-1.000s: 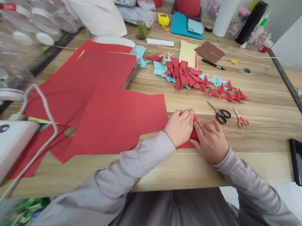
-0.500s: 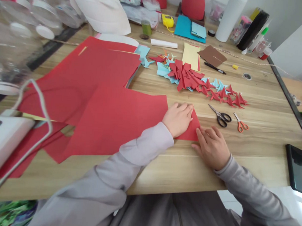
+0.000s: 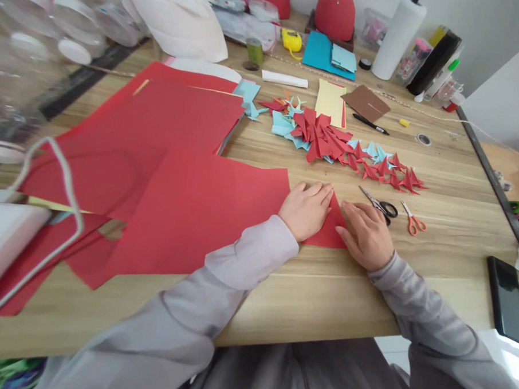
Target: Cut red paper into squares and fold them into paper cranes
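A small folded piece of red paper (image 3: 330, 225) lies flat on the wooden table (image 3: 307, 294) near its front edge. My left hand (image 3: 305, 209) presses down on its left half, fingers together and flat. Along the right edge my right hand (image 3: 365, 233) lies flat, fingertips on the paper. Large red paper sheets (image 3: 190, 208) spread to the left, one touching my left hand. Black scissors (image 3: 382, 204) and orange scissors (image 3: 412, 219) lie just right of my right hand.
A pile of folded red and light-blue paper shapes (image 3: 330, 141) lies beyond my hands. A black pen (image 3: 370, 123), yellow and brown sheets, a white roll (image 3: 397, 37) and bottles stand at the back. A phone (image 3: 507, 297) lies at the right edge; a white device (image 3: 3, 240) sits left.
My right hand slid down off the red paper and then came back up along its right edge. My left hand stayed pressed on the paper.
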`<state>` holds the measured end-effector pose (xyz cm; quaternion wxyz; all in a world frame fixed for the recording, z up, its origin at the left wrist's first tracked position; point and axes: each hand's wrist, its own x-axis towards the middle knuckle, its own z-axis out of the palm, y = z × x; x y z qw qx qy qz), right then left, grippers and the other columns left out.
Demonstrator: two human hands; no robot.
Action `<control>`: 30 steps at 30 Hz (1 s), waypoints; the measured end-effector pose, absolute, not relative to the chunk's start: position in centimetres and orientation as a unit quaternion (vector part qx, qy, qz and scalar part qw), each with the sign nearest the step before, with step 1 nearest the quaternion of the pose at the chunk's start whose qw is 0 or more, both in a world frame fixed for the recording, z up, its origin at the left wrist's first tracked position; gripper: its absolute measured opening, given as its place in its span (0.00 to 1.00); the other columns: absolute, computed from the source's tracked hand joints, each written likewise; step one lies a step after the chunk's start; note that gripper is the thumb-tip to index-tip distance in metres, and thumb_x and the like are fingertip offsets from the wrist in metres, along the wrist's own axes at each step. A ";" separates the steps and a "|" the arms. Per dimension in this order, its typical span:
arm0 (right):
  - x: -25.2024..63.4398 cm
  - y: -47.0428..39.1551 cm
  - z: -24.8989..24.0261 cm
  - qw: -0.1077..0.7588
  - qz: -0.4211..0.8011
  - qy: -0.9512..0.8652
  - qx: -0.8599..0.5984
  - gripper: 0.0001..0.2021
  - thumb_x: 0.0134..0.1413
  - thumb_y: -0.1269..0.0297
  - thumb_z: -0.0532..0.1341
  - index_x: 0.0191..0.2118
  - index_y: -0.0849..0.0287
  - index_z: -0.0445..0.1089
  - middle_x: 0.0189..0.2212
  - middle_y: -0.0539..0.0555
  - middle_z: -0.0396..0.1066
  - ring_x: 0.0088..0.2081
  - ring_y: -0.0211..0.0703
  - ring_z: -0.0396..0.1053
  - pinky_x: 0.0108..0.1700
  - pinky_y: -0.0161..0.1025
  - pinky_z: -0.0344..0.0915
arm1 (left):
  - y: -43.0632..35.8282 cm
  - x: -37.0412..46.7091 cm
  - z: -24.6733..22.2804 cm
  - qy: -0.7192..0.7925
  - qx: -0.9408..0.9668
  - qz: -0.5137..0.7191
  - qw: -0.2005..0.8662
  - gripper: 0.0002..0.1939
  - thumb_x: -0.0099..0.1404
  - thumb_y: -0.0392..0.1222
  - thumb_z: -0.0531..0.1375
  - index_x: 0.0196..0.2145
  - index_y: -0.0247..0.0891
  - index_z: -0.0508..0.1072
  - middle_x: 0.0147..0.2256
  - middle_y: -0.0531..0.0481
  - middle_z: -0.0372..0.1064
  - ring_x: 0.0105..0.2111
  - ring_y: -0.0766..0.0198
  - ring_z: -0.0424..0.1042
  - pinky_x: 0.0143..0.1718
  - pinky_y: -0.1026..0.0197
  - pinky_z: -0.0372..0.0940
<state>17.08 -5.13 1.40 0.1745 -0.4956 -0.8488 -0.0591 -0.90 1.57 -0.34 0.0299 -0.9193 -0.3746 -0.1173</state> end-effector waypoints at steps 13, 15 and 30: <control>16.0 -3.9 0.3 0.108 -0.025 -0.854 -0.509 0.30 0.67 0.50 0.43 0.60 0.73 0.59 0.49 0.66 0.73 0.58 0.57 0.59 0.60 0.54 0.49 | 0.7 -0.3 -0.2 -0.359 -0.928 -0.086 0.039 0.17 0.68 0.34 0.50 0.51 0.27 0.72 0.52 0.38 0.71 0.50 0.52 0.67 0.45 0.53 0.62; 16.0 -3.7 0.2 0.102 -0.016 -0.851 -0.515 0.32 0.67 0.49 0.41 0.61 0.72 0.57 0.51 0.66 0.71 0.62 0.57 0.55 0.60 0.54 0.49 | 0.8 -0.3 -0.1 -0.355 -0.931 -0.081 0.035 0.18 0.68 0.34 0.51 0.51 0.26 0.72 0.52 0.38 0.70 0.50 0.52 0.67 0.45 0.53 0.63; 15.5 0.6 1.0 0.058 -0.006 -0.854 -0.517 0.38 0.64 0.41 0.36 0.59 0.70 0.60 0.49 0.66 0.72 0.65 0.56 0.50 0.63 0.57 0.43 | 1.1 -0.6 0.1 -0.342 -0.935 -0.090 0.000 0.09 0.66 0.35 0.55 0.36 0.34 0.77 0.47 0.42 0.72 0.48 0.54 0.66 0.42 0.54 0.61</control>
